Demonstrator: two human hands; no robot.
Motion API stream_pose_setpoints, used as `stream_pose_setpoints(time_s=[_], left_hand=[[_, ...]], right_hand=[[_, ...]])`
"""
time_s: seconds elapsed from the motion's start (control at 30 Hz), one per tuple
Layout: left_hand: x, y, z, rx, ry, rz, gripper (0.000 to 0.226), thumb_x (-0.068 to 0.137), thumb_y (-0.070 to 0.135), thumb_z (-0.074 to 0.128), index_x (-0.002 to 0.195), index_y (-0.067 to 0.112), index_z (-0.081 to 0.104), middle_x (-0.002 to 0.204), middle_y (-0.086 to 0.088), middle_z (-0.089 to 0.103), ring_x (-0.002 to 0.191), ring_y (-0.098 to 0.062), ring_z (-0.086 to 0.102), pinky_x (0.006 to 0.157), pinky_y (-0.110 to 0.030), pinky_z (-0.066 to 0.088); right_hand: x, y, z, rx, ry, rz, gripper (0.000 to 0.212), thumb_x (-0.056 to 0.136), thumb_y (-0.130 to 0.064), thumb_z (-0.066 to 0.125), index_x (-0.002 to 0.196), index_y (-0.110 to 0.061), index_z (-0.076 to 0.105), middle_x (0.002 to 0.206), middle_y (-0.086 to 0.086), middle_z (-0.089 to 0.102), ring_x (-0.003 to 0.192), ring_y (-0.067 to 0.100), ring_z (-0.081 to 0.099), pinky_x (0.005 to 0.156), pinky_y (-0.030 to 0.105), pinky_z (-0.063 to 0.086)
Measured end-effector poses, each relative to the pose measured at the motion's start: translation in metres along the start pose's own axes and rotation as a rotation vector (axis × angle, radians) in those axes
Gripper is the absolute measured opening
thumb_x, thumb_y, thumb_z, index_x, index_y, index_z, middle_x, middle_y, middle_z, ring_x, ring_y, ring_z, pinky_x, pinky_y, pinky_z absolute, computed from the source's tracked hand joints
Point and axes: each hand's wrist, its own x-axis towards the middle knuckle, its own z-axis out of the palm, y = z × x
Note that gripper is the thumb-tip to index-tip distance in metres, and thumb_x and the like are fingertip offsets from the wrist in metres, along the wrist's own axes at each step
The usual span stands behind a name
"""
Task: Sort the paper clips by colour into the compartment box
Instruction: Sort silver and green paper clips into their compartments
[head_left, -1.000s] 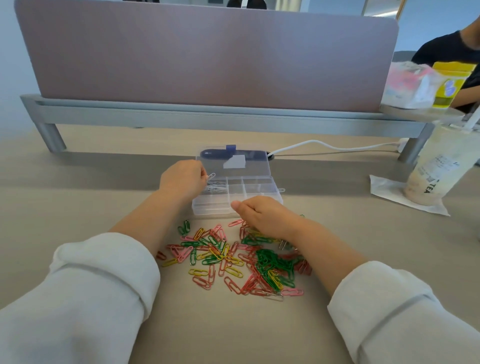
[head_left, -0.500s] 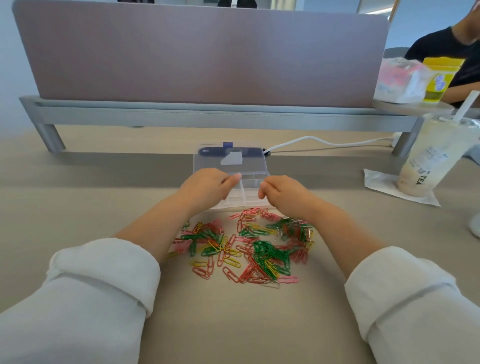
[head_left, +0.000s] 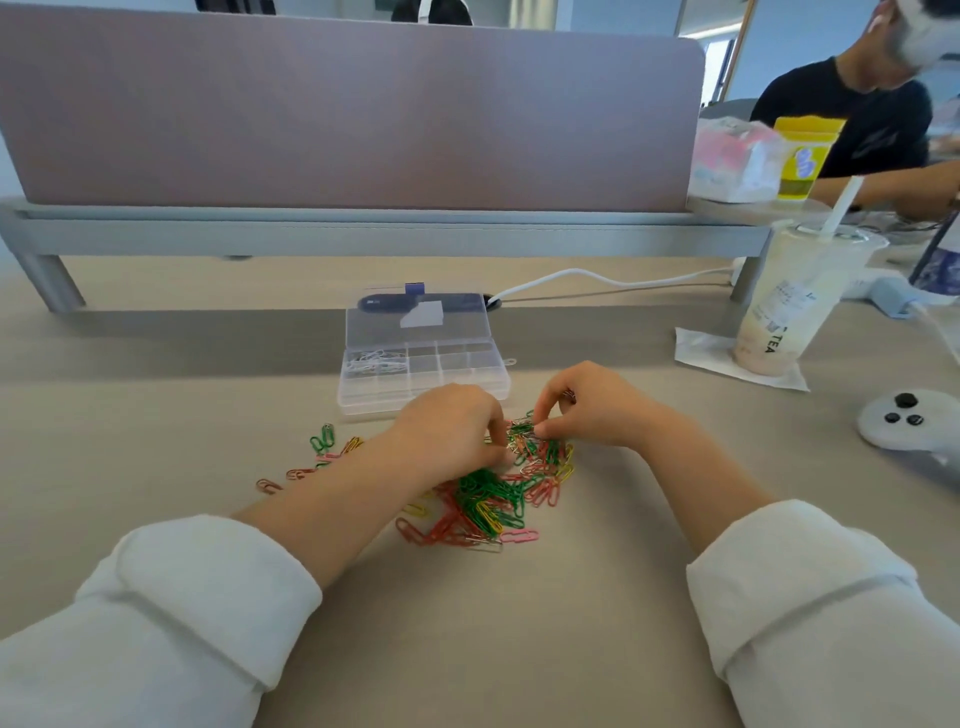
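A clear compartment box (head_left: 423, 387) stands open on the desk, its lid (head_left: 415, 325) lying back. Several white paper clips (head_left: 374, 362) fill its back-left compartment; the other compartments look empty. In front of the box lies a tangled pile of green, red, pink and yellow paper clips (head_left: 488, 501), with a few strays (head_left: 324, 441) to the left. My left hand (head_left: 452, 431) has its fingers curled down into the pile's far edge. My right hand (head_left: 592, 405) pinches clips there too, and a silver clip shows between its fingers. The fingertips of both hands nearly meet.
A milk tea cup with a straw (head_left: 795, 306) stands on a napkin at the right, and a white controller (head_left: 914, 423) lies nearer. A white cable (head_left: 597, 278) runs behind the box. A desk divider (head_left: 337, 114) closes the back; another person (head_left: 857, 119) sits beyond it.
Both hands have drawn back from the box to the far edge of the pile and now work close together in the clips. The pile looks pushed rightward.
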Motion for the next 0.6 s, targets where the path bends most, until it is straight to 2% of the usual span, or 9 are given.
stream_pose_setpoints(time_s=[0.1,0.2,0.33,0.47,0.6], left_hand=[[0.0012,-0.002,-0.0008,-0.044,-0.039,-0.041,0.016,0.08,0.037,0.067,0.092,0.026,0.07,0.086,0.007,0.05,0.085,-0.014,0.048,0.07,-0.027,0.037],[-0.0001,-0.0033,-0.0033,-0.043,-0.085,-0.035,0.015,0.083,0.034,0.065,0.093,0.023,0.068,0.086,0.006,0.05,0.084,-0.013,0.047,0.072,-0.026,0.038],[0.0008,-0.0043,-0.0039,-0.111,-0.103,-0.044,0.016,0.094,0.03,0.047,0.101,0.018,0.056,0.088,0.005,0.05,0.082,-0.013,0.046,0.07,-0.025,0.035],[0.0021,-0.0043,-0.003,-0.306,-0.09,-0.057,0.011,0.099,0.026,0.034,0.094,0.018,0.041,0.079,0.005,0.05,0.069,-0.009,0.044,0.058,-0.024,0.034],[0.0035,-0.0064,0.0,-0.383,-0.054,-0.048,0.012,0.099,0.022,0.032,0.091,0.017,0.039,0.08,0.002,0.052,0.069,-0.009,0.045,0.059,-0.024,0.036]], right_hand=[[-0.0027,0.0024,-0.0015,-0.016,-0.049,0.002,0.015,0.074,-0.018,0.076,0.068,-0.026,0.065,0.054,-0.008,0.044,0.048,0.005,0.039,0.039,0.007,0.03],[-0.0028,0.0037,-0.0025,-0.03,-0.054,-0.001,0.011,0.076,-0.017,0.075,0.074,-0.023,0.067,0.055,-0.007,0.045,0.049,0.005,0.04,0.042,0.009,0.03],[-0.0038,0.0042,-0.0037,-0.02,-0.048,0.006,0.009,0.077,-0.023,0.074,0.075,-0.023,0.066,0.059,-0.007,0.046,0.052,0.005,0.041,0.048,0.018,0.031],[-0.0048,0.0024,-0.0038,-0.039,-0.086,-0.001,0.009,0.075,-0.025,0.076,0.078,-0.021,0.069,0.058,-0.008,0.044,0.052,0.005,0.04,0.047,0.016,0.029],[-0.0049,0.0002,-0.0025,-0.08,-0.094,-0.005,0.008,0.076,-0.022,0.075,0.082,-0.018,0.07,0.057,-0.009,0.044,0.051,0.005,0.04,0.046,0.016,0.029]])
